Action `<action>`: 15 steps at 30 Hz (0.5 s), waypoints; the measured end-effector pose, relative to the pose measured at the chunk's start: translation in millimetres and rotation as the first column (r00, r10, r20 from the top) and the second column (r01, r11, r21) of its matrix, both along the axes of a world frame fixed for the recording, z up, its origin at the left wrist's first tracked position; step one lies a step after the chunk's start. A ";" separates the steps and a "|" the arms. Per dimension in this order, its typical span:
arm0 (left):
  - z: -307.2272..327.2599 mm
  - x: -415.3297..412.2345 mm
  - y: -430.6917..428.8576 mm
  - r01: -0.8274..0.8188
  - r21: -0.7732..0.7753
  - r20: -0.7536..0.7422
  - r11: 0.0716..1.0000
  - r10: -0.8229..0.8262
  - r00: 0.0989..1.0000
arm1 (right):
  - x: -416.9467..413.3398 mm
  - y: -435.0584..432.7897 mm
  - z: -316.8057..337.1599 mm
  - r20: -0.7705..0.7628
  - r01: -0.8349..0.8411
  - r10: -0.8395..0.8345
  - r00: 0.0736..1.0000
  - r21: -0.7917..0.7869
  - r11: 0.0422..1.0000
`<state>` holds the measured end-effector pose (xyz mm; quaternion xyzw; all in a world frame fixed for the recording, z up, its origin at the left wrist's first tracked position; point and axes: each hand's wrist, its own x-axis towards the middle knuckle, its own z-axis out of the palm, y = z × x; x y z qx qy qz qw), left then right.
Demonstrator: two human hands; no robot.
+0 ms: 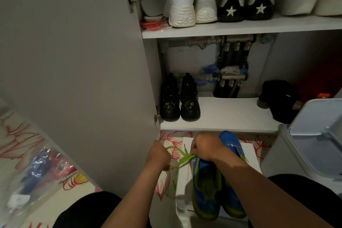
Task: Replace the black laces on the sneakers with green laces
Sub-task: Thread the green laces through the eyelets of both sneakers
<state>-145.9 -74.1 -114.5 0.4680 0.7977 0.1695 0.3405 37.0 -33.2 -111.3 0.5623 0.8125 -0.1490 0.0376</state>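
Green lace point(182, 154) runs between both sets of fingers: those of the left hand point(158, 155) are curled tight round its free length, and those of the right hand point(205, 148) pinch it where it meets the near blue sneaker point(205, 189). A second sneaker point(230, 143) lies just beyond the right fingers, both shoes on white paper point(185, 177) over the patterned floor mat point(166, 181). This looks like threading the new lace: draw it evenly towards the left fingers, keep it flat and untwisted, and steady the shoe with the right hand
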 end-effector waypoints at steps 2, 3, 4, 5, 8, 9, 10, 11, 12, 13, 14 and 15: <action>-5.9 -7.1 -5.9 0.146 -0.038 -0.205 0.989 -0.151 0.967 | -3.2 1.9 0.4 0.041 -0.026 0.026 0.999 -0.018 1.000; -10.3 -10.3 -6.7 0.185 -0.055 -0.275 0.981 -0.193 0.942 | -5.1 3.3 0.1 0.062 -0.041 0.043 0.997 -0.024 0.999; -13.1 -13.4 -6.4 0.206 -0.098 -0.321 0.974 -0.227 0.920 | -6.5 4.7 -0.7 0.086 -0.062 0.064 0.994 -0.024 0.998; -15.1 -16.3 -6.1 0.211 -0.150 -0.358 0.966 -0.253 0.899 | -8.1 5.6 -1.0 0.113 -0.080 0.081 0.990 -0.020 0.997; -16.0 -20.5 -7.9 0.252 -0.289 -0.418 0.924 -0.358 0.835 | -12.6 7.6 -2.6 0.172 -0.091 0.092 0.981 -0.011 0.996; -16.7 -19.9 -8.3 0.278 -0.331 -0.442 0.902 -0.409 0.798 | -14.3 7.8 -2.8 0.183 -0.086 0.085 0.979 -0.004 0.996; -14.6 -17.7 -9.4 0.303 -0.363 -0.455 0.881 -0.452 0.768 | -16.1 7.6 -2.9 0.196 -0.084 0.081 0.977 0.007 0.996; -15.1 -14.9 -7.9 0.326 -0.379 -0.462 0.866 -0.482 0.744 | -17.7 7.0 -2.7 0.210 -0.090 0.084 0.974 0.017 0.996; -13.7 -11.1 -6.9 0.339 -0.377 -0.466 0.862 -0.492 0.735 | -18.8 6.5 -2.9 0.220 -0.098 0.090 0.971 0.023 0.995; -9.6 -6.3 -5.2 0.361 -0.358 -0.464 0.861 -0.499 0.732 | -19.0 5.6 -3.1 0.221 -0.105 0.097 0.970 0.023 0.994; -5.1 -2.2 -2.5 0.393 -0.323 -0.444 0.861 -0.504 0.741 | -18.5 4.9 -3.5 0.207 -0.107 0.101 0.973 0.019 0.994; -3.3 2.2 0.9 0.423 -0.282 -0.400 0.861 -0.507 0.764 | -17.2 4.4 -3.7 0.174 -0.103 0.099 0.980 0.013 0.995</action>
